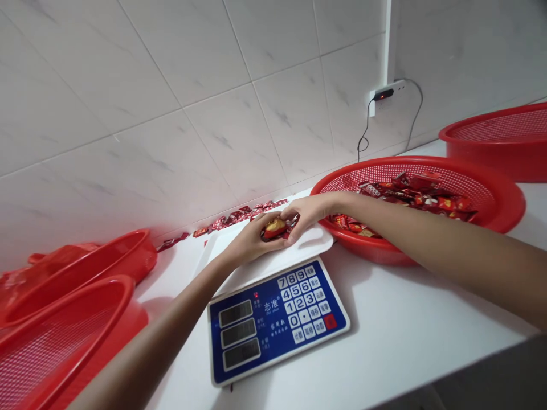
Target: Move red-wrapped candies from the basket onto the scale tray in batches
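Observation:
My left hand (253, 238) and my right hand (306, 215) meet over the white pan (235, 279) of a digital scale. Between them they cup a small bunch of wrapped candies (274, 229), red with one gold piece on top. Both sets of fingers curl around the bunch, and my palms hide part of it. Whether the candies rest on the pan I cannot tell. The scale's blue keypad panel (277, 322) faces me, its displays dark. My right forearm passes in front of a red mesh basket (499, 210) that holds many red wrapped candies (410, 193).
Loose red packets (239, 216) lie in a row along the tiled wall behind the scale. Two red baskets, one in front (123, 290) and one behind (145, 245), stand at left. Another red basket (491, 159) is at far right. A power strip (387, 94) with cables hangs on the wall.

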Action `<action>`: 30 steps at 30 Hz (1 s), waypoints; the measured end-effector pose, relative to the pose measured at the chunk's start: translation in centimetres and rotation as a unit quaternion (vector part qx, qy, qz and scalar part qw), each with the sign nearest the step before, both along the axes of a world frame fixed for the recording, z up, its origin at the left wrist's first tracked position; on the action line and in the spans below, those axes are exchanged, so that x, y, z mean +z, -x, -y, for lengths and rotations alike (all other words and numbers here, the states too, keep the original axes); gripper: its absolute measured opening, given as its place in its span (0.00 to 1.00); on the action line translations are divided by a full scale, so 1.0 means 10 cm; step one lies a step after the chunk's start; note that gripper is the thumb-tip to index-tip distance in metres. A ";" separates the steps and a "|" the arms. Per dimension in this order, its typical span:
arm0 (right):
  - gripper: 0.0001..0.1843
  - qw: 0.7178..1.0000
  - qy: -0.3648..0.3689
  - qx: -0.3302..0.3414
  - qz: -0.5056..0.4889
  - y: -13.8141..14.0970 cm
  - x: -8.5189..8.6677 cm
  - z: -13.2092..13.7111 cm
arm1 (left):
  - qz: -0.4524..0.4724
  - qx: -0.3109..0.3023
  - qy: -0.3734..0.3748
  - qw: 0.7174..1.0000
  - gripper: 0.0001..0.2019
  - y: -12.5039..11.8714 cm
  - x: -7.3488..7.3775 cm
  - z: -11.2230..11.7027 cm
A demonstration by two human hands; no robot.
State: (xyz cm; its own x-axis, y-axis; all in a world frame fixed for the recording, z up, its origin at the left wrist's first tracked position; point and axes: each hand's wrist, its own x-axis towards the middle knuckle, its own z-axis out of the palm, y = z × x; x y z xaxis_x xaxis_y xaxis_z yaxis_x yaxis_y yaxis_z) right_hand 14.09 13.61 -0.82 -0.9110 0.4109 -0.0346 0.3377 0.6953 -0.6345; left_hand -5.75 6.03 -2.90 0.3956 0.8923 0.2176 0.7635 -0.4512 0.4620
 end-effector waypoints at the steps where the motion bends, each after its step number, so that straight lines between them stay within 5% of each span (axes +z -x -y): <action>1: 0.26 1.000 0.005 -0.002 0.012 0.00 0.01 -0.01 | -0.013 0.007 -0.013 1.000 0.26 0.00 0.01 0.02; 9: 0.37 0.993 -0.051 -0.093 0.060 -0.07 0.16 0.12 | -0.084 0.104 -0.040 0.990 0.12 -0.05 0.08 0.16; 16: 0.21 0.983 -0.132 -0.099 0.075 -0.03 0.08 0.13 | -0.087 0.197 -0.060 0.975 0.12 -0.07 0.15 0.21; 21: 0.20 0.981 -0.161 -0.099 0.043 0.02 -0.01 0.14 | -0.035 0.226 -0.043 0.973 0.12 0.17 0.34 0.26; 26: 0.18 0.980 -0.173 -0.094 0.043 0.09 -0.07 0.14 | 0.064 0.093 0.118 0.987 0.13 0.23 0.52 0.23; 30: 0.18 0.986 -0.141 -0.081 0.040 0.10 -0.08 0.12 | 0.077 0.042 0.244 0.966 0.14 0.09 0.40 0.10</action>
